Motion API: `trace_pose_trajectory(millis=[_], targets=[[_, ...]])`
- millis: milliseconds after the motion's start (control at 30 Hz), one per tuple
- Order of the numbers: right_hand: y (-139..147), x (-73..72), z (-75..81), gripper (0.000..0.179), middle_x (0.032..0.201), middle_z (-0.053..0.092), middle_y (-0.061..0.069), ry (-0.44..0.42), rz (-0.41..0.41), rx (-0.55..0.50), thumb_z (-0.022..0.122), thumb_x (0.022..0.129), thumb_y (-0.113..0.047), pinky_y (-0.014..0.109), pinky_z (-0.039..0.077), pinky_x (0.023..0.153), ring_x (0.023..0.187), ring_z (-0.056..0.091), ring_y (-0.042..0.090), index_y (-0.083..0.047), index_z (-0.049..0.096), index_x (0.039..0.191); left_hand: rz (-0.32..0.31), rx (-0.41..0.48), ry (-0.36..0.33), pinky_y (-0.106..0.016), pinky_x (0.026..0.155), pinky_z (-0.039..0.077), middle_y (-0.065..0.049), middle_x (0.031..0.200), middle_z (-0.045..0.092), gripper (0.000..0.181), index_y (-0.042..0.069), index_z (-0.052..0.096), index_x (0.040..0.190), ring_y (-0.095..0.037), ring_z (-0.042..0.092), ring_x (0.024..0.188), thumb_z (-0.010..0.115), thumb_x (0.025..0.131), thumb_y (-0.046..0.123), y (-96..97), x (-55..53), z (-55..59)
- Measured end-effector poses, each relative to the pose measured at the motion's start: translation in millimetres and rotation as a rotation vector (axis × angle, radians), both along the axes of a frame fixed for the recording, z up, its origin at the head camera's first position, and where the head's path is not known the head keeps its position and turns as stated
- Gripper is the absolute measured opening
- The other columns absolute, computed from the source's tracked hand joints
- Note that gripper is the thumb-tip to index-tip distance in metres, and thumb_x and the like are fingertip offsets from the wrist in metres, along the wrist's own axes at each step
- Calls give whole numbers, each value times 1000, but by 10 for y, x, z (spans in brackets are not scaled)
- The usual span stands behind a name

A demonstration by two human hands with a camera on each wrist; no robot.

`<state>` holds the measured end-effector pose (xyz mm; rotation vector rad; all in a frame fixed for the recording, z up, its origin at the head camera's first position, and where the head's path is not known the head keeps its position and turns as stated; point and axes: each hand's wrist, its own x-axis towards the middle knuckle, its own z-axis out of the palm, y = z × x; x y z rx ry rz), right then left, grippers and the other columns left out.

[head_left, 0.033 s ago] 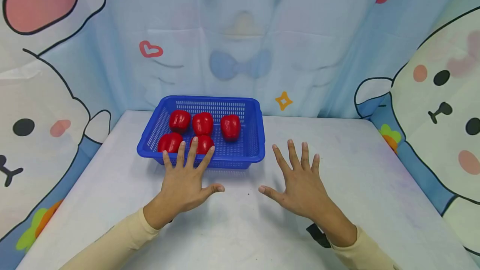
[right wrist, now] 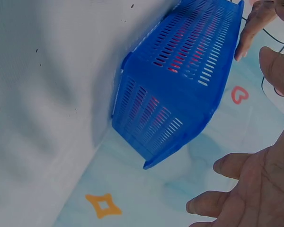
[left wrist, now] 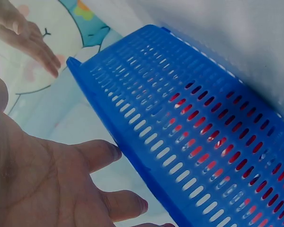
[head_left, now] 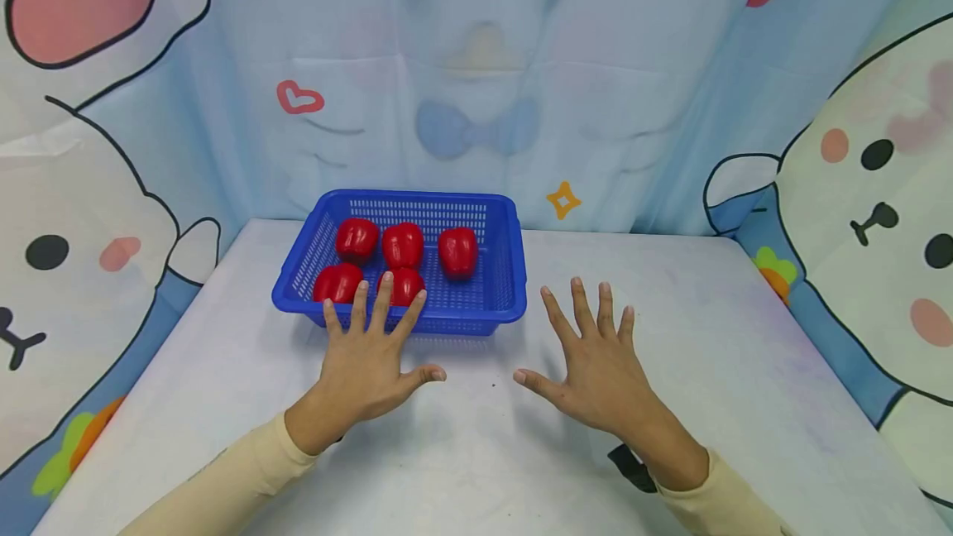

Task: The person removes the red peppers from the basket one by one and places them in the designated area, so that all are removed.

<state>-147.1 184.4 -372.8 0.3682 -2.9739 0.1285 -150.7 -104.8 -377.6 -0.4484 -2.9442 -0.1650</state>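
A blue plastic basket with slotted walls stands toward the back of the table, left of the middle. Several glossy red apple-like fruits lie in it, mostly in its left part. My left hand is held palm down with spread fingers, the fingertips overlapping the basket's front rim in the head view. In the left wrist view, those fingertips are close to the basket's edge. My right hand is also spread, in front of and right of the basket, and holds nothing.
A white cloth-covered table bears the basket. Behind it hangs a light blue curtain with cartoon prints, and more printed cloth closes in both sides. A dark strap-like piece shows beside the right wrist.
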Motion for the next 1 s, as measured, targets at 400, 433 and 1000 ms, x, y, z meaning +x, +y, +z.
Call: trace_pose_trajectory(millis=[400,433,1000], targets=[[-34,-44,-1,106,164,9,21,-26,29,-16,50,78,-81,75,8,111,147,3,54,-24,13,159,146,203,-141,-81,105,5,-26,163,9,79,19,23,157,-56,4,147,39,94,65,-627,-423,411],[-40,-51,1,105,164,9,21,-32,33,-28,51,79,-80,75,8,112,147,4,54,-24,13,159,161,248,-159,-81,105,6,-27,162,11,76,16,26,156,-57,5,146,39,96,60,-751,-505,437],[-394,-162,39,85,156,40,12,121,272,-368,75,85,-28,56,29,116,145,35,36,-15,30,155,-22,1327,-448,-61,118,19,-9,167,2,64,31,25,155,-40,11,151,36,94,13,-1539,-1116,-406]])
